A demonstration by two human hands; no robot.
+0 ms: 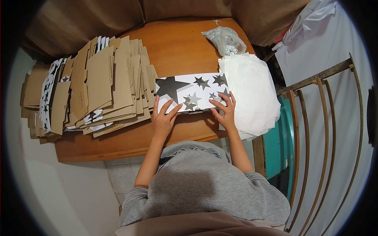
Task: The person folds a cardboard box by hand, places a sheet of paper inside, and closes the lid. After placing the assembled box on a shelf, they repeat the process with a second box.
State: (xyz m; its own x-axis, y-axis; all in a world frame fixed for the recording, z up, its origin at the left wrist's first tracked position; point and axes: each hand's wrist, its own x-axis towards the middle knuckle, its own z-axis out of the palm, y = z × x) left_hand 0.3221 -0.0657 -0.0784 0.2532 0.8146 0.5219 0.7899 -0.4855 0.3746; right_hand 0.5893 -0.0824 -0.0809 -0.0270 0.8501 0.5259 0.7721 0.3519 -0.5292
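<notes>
A flat white cardboard box [204, 90] printed with black and grey stars lies on the table in front of me. Its lid looks closed, with a small dark tab at the front edge. My left hand [163, 118] rests on the box's front left part, fingers spread over the lid. At the front right corner, my right hand [225, 112] has its fingers apart on the lid and along the edge. Both hands touch the box without visibly wrapping round it. The undersides of the fingers are hidden.
Stacks of folded brown cardboard boxes [98, 78], some showing star print, cover the left of the wooden table [173, 43]. A pile of white sheets [250, 92] lies right of the box. Behind it sits a clear plastic bag [226, 39]. A wooden rack [323, 114] stands at the right.
</notes>
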